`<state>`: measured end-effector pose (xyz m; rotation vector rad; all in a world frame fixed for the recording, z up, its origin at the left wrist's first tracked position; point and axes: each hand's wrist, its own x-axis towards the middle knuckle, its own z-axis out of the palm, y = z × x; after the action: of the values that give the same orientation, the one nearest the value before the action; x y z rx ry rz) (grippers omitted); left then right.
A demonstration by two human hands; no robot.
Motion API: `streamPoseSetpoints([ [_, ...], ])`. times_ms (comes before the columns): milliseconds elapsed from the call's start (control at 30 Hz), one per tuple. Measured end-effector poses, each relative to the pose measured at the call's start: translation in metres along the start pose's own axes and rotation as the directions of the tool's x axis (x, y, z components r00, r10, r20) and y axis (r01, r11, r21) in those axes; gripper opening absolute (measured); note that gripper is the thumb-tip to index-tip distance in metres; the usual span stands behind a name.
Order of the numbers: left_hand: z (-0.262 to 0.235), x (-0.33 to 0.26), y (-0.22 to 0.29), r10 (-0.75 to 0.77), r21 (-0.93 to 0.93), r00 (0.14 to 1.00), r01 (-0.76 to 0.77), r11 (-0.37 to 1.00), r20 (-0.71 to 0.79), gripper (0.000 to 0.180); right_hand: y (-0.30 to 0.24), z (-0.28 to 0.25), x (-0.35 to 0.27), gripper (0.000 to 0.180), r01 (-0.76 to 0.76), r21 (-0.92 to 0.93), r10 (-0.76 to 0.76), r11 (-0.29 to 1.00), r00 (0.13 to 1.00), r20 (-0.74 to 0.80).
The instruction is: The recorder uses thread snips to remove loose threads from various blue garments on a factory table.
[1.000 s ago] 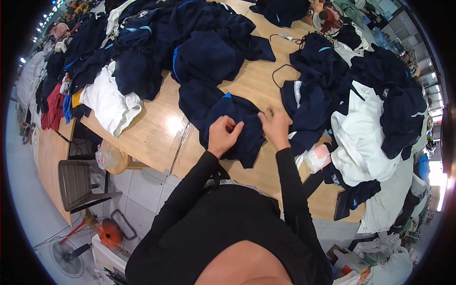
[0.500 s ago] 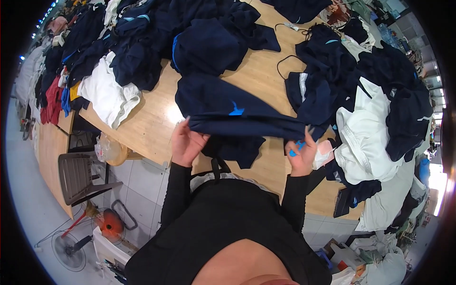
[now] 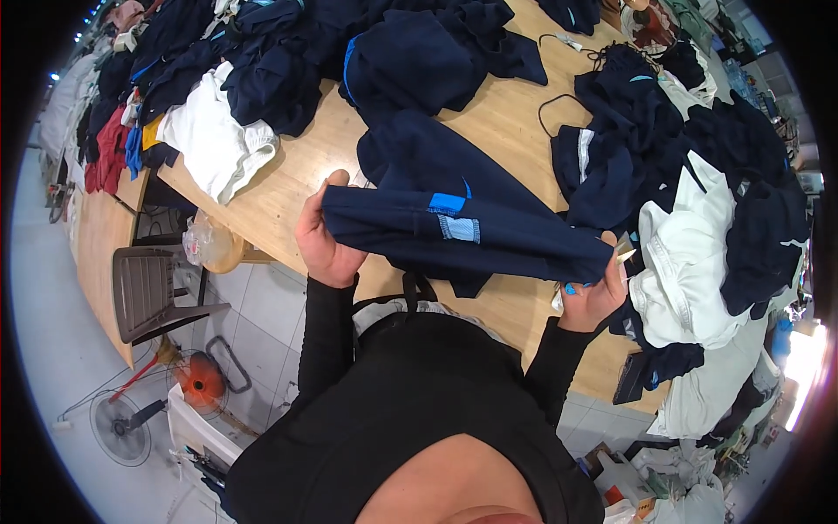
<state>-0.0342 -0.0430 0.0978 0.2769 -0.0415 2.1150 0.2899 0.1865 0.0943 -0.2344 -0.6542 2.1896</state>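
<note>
A dark navy garment (image 3: 463,229) with light blue patches is stretched out above the wooden table (image 3: 301,179). My left hand (image 3: 325,240) grips its left end and my right hand (image 3: 596,288) grips its right end, next to a small tag. The cloth hangs lifted between both hands, and part of it still trails onto the table behind.
Heaps of navy clothes (image 3: 419,52) cover the far table. A white garment (image 3: 214,140) lies at the left, white and navy piles (image 3: 698,253) at the right. A grey plastic chair (image 3: 153,293) and a floor fan (image 3: 122,428) stand lower left.
The garment lay flat under both hands a second ago. My hands have since moved apart and lifted it, stretching it wide toward me.
</note>
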Motion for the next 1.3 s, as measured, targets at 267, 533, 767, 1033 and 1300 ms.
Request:
streamPoseSetpoints([
  [267,-0.013,0.001,-0.005,0.099,-0.239,0.953,-0.171,0.956,-0.286,0.037,0.000,-0.007,0.010,0.023,-0.104,0.460,0.347,0.882,0.804,-0.484],
  [533,-0.025,-0.006,-0.002,0.094,-0.278,0.930,-0.201,0.939,-0.355,0.039,0.002,-0.013,0.010,0.024,-0.163,0.464,0.364,0.871,0.848,-0.385],
  [767,-0.007,-0.008,-0.013,0.139,0.351,0.874,0.039,0.936,-0.466,0.033,0.006,0.003,0.009,0.027,-0.121,0.447,0.326,0.886,0.849,-0.415],
  [1033,-0.012,-0.007,-0.071,-0.112,0.985,0.986,0.107,-0.132,-0.122,0.028,0.027,0.064,-0.003,0.017,-0.364,-0.396,0.259,0.843,0.920,-0.293],
  [1300,-0.009,0.011,-0.068,-0.581,0.962,0.767,0.205,-0.178,-0.271,0.032,0.001,0.068,-0.006,0.013,-0.250,-0.492,0.138,0.834,0.957,-0.254],
])
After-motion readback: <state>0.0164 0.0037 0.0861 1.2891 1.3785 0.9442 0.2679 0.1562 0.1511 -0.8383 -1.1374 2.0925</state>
